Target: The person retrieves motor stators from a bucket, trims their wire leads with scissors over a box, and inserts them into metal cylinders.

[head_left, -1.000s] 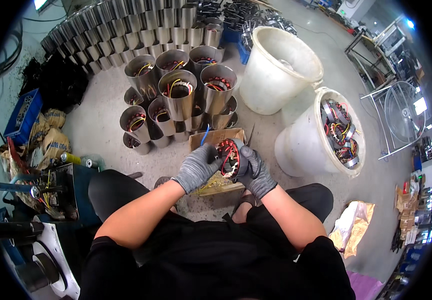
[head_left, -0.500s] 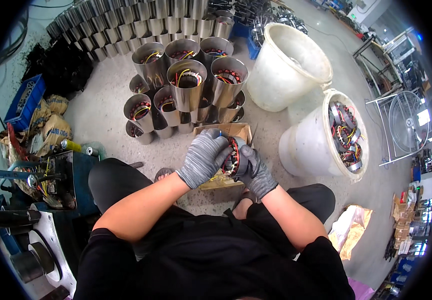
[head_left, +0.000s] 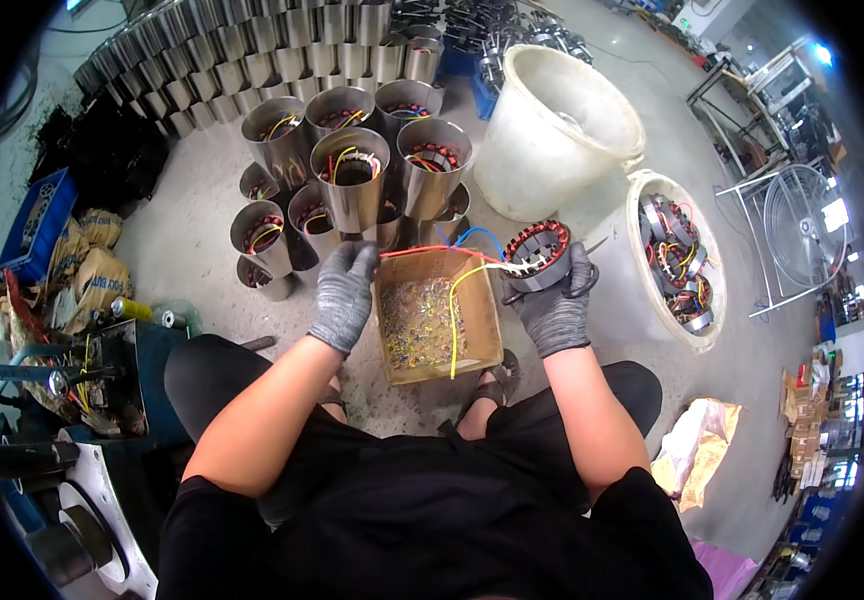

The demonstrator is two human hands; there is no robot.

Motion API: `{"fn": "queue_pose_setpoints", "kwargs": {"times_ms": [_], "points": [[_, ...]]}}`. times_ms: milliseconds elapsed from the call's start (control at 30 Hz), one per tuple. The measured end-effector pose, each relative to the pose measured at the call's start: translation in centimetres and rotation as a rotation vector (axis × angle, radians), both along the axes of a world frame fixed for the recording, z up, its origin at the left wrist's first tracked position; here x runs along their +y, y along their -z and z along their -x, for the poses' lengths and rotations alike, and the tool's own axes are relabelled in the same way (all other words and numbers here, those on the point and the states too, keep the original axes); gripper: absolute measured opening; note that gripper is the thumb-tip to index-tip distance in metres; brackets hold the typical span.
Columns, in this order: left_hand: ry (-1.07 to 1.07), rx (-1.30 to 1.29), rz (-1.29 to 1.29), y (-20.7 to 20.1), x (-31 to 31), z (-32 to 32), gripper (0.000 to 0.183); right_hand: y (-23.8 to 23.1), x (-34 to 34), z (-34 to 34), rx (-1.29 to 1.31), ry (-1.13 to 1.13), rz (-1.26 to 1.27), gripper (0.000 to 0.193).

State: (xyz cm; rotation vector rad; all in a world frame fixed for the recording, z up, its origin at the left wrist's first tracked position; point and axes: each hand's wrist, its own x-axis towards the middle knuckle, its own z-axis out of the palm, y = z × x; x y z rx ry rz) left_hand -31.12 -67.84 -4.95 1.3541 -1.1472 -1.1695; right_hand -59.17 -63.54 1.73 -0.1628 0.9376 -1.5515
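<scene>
In my right hand (head_left: 554,318) rests a motor stator (head_left: 538,256), a dark ring with red-wrapped windings and a white-sleeved lead bundle. A thin pointed blade (head_left: 597,244) and a dark loop show beside that hand's fingers, looking like scissors. The red wire (head_left: 422,250) runs taut leftward from the stator to my left hand (head_left: 342,300), whose fingers are pinched on its end. A yellow wire (head_left: 453,320) droops over the open cardboard box (head_left: 492,318), and a blue wire (head_left: 479,233) arcs above it. Small coloured wire scraps (head_left: 420,325) cover the box's bottom.
Ahead stand stacked metal cylinders (head_left: 352,195) with stators inside. On the right are a white tub (head_left: 532,150) and a tilted one (head_left: 617,260) full of stators. Rows of metal sleeves (head_left: 252,60) line the back. A machine (head_left: 102,500) stands at my left.
My hands have moved apart, the right one carrying the stator rightward. My left hand has left the stator's body and drawn the red wire out to the left. The box's inside has come into view.
</scene>
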Motion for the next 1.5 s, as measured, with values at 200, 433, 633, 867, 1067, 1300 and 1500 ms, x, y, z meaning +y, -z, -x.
{"fn": "queue_pose_setpoints", "kwargs": {"times_ms": [200, 433, 633, 867, 1067, 1300, 1500], "points": [[0.081, 0.121, -0.190, 2.9, 0.2, 0.9, 0.020, 0.2, 1.0, 1.8, -0.132, -0.161, 0.126, 0.072], [0.593, -0.183, 0.051, 0.5, 4.1, 4.4, 0.043, 1.4, 1.5, -0.9, -0.254, -0.266, 0.040, 0.067], [0.524, 0.095, -0.311, -4.0, 3.9, 4.1, 0.064, 2.1, 2.8, -3.9, -0.181, -0.398, 0.118, 0.069], [0.304, -0.186, 0.063, 1.6, 3.4, 3.5, 0.035, 1.0, 3.3, -5.8, -0.047, -0.497, 0.158, 0.073], [0.253, 0.302, -0.269, -2.0, 3.5, 2.9, 0.020, 1.4, 2.7, -4.6, -0.223, -0.400, 0.057, 0.068], [0.454, 0.676, -0.227, -5.4, 3.2, 2.6, 0.017, 2.6, 3.1, -4.3, -0.260, -0.536, -0.164, 0.083], [0.408, 0.403, -0.344, -4.5, 4.1, 2.6, 0.027, 8.4, 3.8, -4.4, -0.086, -0.388, -0.686, 0.067]]}}
